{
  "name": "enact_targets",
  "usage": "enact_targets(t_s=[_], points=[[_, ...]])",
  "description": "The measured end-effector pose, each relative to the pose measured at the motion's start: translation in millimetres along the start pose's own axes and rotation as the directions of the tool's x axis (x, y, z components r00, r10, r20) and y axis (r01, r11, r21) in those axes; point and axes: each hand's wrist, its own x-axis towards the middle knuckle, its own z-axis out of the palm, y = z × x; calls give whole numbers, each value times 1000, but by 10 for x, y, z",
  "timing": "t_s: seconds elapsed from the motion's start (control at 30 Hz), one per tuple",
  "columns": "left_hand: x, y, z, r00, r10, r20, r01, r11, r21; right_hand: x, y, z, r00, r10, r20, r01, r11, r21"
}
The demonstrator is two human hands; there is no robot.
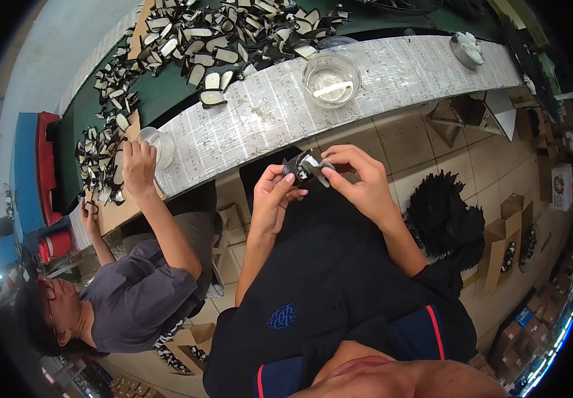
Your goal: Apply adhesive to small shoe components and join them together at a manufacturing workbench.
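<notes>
Between my hands, above my lap, is a small black piece with a white part [303, 167], possibly a shoe part; its exact kind is unclear. My left hand [272, 199] grips its black body between thumb and fingers. My right hand [364, 180] is closed, thumb and fingertips pinching the piece's dark grey edge or flap. Beyond my hands, on the table's covered edge, stands a clear round bowl [331, 81] with a whitish bar-shaped item or reflection in it. Heaped on the green surface are many black pieces with cream insides [217, 56].
At my left a co-worker in a grey shirt [134, 298] reaches over the table, one hand by another clear bowl [160, 147]. A metal bowl with white material [466, 50] stands far right. Black strips [442, 212] hang at my right, near open cardboard boxes [504, 239].
</notes>
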Motion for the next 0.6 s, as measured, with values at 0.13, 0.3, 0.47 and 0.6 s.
enact_targets(t_s=[0.13, 0.3, 0.47, 0.6], points=[[4, -5, 17, 1000, 6, -6, -6, 1000, 9, -4, 6, 29, 1000, -10, 1, 10, 999, -50], [27, -29, -2, 1000, 18, 1, -18, 1000, -18, -31, 24, 57, 996, 89, 31, -92, 988, 123], [102, 13, -77, 998, 42, -37, -41, 999, 35, -7, 27, -41, 978, 205, 26, -178, 776, 605], [377, 300, -166, 978, 170, -122, -162, 984, 74, -8, -7, -188, 985, 168, -26, -119, 787, 606]])
